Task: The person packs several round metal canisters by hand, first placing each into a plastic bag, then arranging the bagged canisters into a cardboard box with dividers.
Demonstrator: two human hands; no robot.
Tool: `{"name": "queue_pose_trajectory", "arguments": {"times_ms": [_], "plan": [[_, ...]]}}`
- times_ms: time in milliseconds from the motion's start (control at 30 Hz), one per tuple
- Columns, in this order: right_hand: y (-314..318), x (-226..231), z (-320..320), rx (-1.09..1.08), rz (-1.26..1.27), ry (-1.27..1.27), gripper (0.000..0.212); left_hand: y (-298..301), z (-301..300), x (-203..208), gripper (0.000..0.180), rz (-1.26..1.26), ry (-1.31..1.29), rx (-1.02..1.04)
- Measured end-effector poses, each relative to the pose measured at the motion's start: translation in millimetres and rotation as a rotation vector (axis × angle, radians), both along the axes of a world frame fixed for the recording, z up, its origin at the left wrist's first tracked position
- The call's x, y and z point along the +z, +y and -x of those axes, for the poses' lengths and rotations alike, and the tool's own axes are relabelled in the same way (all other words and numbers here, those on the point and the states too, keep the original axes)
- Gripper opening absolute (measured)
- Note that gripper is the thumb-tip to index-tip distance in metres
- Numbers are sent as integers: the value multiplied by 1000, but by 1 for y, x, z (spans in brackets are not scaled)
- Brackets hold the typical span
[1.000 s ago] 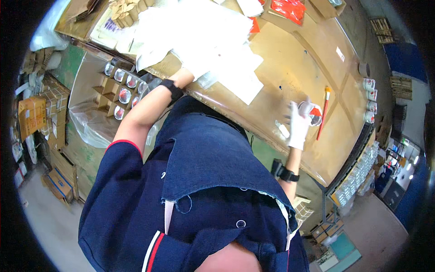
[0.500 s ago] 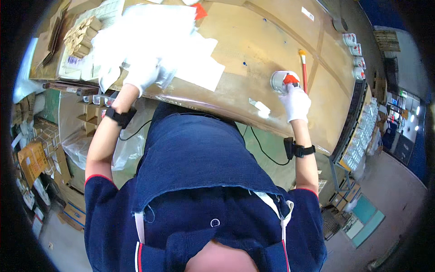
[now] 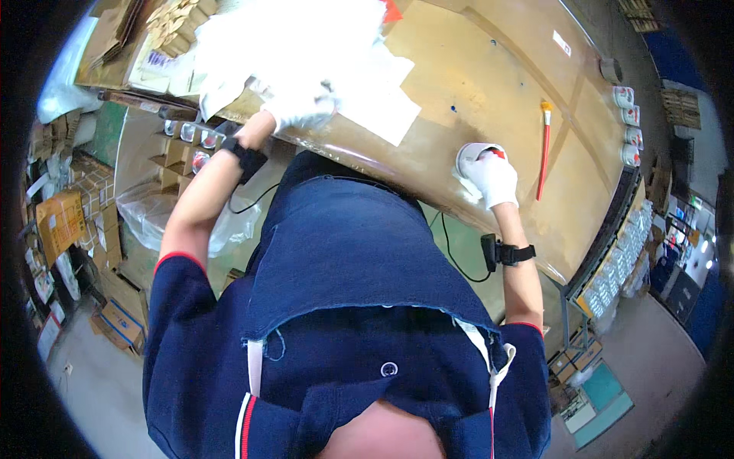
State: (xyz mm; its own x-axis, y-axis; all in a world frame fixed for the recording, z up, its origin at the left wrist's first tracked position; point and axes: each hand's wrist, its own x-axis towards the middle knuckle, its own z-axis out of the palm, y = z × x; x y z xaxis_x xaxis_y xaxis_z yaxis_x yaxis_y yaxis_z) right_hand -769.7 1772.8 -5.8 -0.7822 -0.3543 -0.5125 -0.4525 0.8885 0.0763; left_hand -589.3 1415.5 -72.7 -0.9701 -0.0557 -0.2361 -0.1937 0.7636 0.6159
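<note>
My left hand [image 3: 302, 109], in a white glove, is over the near edge of the table beside bright white paper sheets [image 3: 390, 115]. Its fingers look curled around something clear and shiny, blurred by glare. My right hand [image 3: 495, 180], also gloved, is closed at the mouth of a round white can [image 3: 465, 157]. A bit of something red [image 3: 498, 153] shows at its fingertips; the rest is hidden by the hand. To the right of the can lies a red-handled brush [image 3: 544, 149] with yellow bristles.
The brown-covered table [image 3: 436, 69] fills the upper middle. Several white-and-red cans [image 3: 629, 126] line its right end, above a tray of clear glassware [image 3: 623, 260]. A wooden bundle [image 3: 180, 27] lies back left. An open carton [image 3: 180, 161] with dividers sits below the left edge.
The view has shifted, so the table sits further right. My right hand has closed further over the can's mouth, covering most of the red thing. My left hand has shifted slightly right.
</note>
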Motion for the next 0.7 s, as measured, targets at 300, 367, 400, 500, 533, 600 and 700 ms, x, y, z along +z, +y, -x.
{"name": "queue_pose_trajectory", "arguments": {"times_ms": [300, 367, 400, 500, 533, 600, 700], "plan": [[-63, -11, -30, -673, 1185, -950, 35, 66, 48, -6, 36, -194, -186, 123], [-80, -20, -40, -735, 1123, -984, 36, 73, 40, 8, 36, -341, 22, 215], [-84, -53, -43, -934, 1195, -1067, 34, 72, 40, 17, 37, -488, 233, 307], [-112, -69, -39, -1186, 1262, -1231, 28, 62, 26, 1, 41, -132, 217, 305], [-123, -72, -36, -1140, 1304, -1316, 27, 71, 25, -10, 40, -167, 265, 364], [-140, -80, -30, -1107, 1363, -1385, 27, 84, 41, 4, 38, -3, 426, 349], [-158, -95, -29, -716, 1572, -925, 27, 99, 69, 60, 34, -30, 536, 276]]}}
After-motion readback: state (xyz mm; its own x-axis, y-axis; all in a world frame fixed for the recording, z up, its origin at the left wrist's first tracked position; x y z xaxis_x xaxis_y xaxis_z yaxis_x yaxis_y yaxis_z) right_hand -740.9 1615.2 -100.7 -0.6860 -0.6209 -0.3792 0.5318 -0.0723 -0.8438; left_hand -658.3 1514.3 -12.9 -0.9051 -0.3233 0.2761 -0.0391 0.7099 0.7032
